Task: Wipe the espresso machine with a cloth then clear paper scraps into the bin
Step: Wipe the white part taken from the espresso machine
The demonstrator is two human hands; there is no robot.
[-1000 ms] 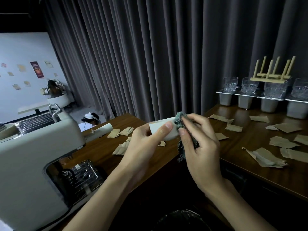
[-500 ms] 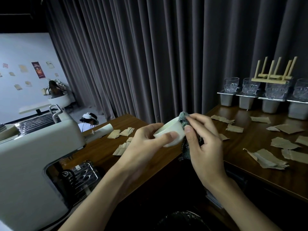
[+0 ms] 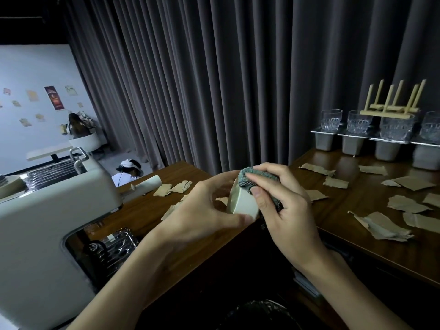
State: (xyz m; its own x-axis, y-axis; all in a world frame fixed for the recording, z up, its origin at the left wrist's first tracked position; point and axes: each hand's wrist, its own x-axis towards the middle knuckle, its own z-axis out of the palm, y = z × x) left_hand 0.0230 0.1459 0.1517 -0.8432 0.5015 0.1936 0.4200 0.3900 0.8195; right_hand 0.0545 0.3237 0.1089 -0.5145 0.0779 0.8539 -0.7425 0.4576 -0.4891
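Note:
My left hand [image 3: 204, 210] grips a small cream cup [image 3: 244, 202] in front of me, its base turned toward the camera. My right hand [image 3: 283, 206] holds a grey-green checked cloth [image 3: 247, 178] bunched against the cup's top and far side. The cream espresso machine [image 3: 47, 210] stands at the left, its chrome drip tray [image 3: 116, 246] below the overhang. Brown paper scraps [image 3: 381, 228] lie scattered over the wooden counter [image 3: 357, 234], more of these scraps [image 3: 163, 189] near the machine. A black bin bag [image 3: 259, 315] shows at the bottom edge.
Glass tumblers [image 3: 331, 119] stand on steel containers [image 3: 325, 140] at the back right, a wooden rack [image 3: 392, 101] on top of them. A rolled white paper [image 3: 146, 184] lies by the machine. Grey curtains hang behind. Two people are in the far room at left.
My left hand has turned the cup so its base faces me. The cloth in my right hand has shifted from the cup's rim over its top and side.

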